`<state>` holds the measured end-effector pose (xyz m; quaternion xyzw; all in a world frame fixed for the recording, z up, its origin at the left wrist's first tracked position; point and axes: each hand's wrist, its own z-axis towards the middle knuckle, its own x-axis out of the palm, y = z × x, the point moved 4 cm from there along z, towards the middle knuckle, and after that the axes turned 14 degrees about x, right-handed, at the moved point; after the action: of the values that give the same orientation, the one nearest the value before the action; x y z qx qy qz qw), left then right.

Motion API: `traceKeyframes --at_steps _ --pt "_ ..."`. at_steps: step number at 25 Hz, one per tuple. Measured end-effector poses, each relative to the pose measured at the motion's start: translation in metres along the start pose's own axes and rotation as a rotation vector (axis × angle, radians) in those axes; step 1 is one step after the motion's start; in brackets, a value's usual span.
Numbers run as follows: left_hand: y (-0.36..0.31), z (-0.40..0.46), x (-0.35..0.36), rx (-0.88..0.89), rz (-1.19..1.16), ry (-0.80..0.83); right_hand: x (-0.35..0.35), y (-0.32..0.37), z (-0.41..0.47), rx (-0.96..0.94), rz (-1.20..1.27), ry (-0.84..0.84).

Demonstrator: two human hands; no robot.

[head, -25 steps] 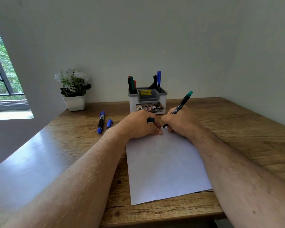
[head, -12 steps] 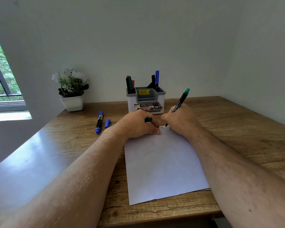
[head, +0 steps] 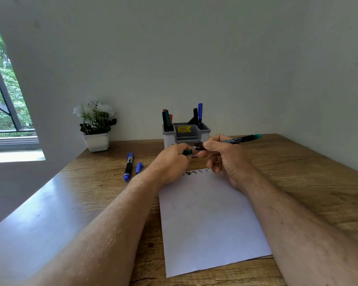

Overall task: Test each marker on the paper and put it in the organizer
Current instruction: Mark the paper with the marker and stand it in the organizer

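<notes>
Marker (head: 239, 139) now lifted off the paper (head: 209, 219), turned near level in the right hand (head: 225, 157), which pinches its barrel. Left hand (head: 172, 162) pinches the green cap (head: 187, 152) just beside the tip. Fresh scribbles (head: 195, 172) at the paper's top edge: test done, capping next, then organizer (head: 186, 133) on the bench (head: 298, 172).

The writing tip of the green marker (head: 241, 139) is hidden between the right hand (head: 225, 159) and the left hand (head: 172, 164). Only a sliver of the green cap (head: 187, 152) shows inside the left fingers. The hands cover the lower front of the organizer (head: 186, 135), so its printed label is mostly blocked, and the yellow price sticker is too small to read fully. The marks along the far edge of the paper (head: 209, 219) are tiny and unreadable, partly behind the left hand. Both forearms run off the bottom edge. The window (head: 2, 89) is cut off at the left edge.
</notes>
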<state>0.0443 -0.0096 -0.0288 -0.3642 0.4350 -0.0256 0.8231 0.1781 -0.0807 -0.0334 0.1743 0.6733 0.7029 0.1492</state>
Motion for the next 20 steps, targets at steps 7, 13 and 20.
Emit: traceKeyframes --at_steps 7,13,20 --pt "-0.002 0.002 0.002 0.050 0.002 -0.021 0.003 -0.002 0.002 0.024 -0.047 0.023" --pt "-0.005 -0.002 -0.003 0.055 -0.124 -0.089 -0.001 -0.001 0.005 0.018 0.013 -0.034" --pt "-0.012 -0.004 -0.007 0.093 -0.141 -0.167 0.003 0.001 0.002 0.088 0.253 0.120"
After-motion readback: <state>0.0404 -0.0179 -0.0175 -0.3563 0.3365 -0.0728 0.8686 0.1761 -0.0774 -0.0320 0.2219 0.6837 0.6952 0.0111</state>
